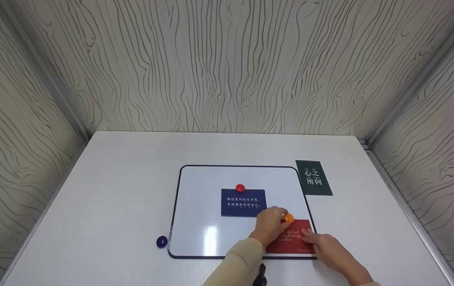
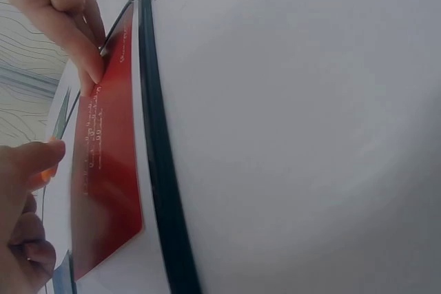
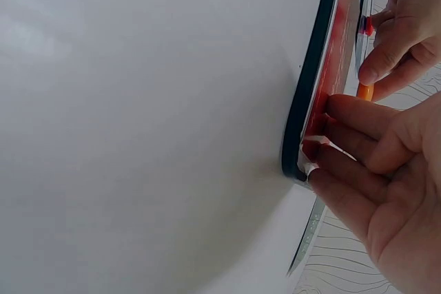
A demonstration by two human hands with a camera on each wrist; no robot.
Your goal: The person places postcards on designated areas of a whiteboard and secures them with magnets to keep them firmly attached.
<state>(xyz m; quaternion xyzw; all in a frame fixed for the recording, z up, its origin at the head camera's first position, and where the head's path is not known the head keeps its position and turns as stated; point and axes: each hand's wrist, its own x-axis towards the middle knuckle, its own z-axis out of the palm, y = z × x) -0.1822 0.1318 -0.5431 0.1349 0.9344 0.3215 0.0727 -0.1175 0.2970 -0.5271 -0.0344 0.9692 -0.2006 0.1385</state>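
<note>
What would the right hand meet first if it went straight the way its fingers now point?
The right hand touches the red card; ahead, it would probably meet the orange button pinched by the left hand, though depth is unclear.

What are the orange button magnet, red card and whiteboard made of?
The orange button magnet looks like smooth, glossy plastic, catching light. The red card is probably cardstock: thin, with pale lettering. The whiteboard seems glossy-coated, reflecting a bright patch; its core is hidden.
</note>
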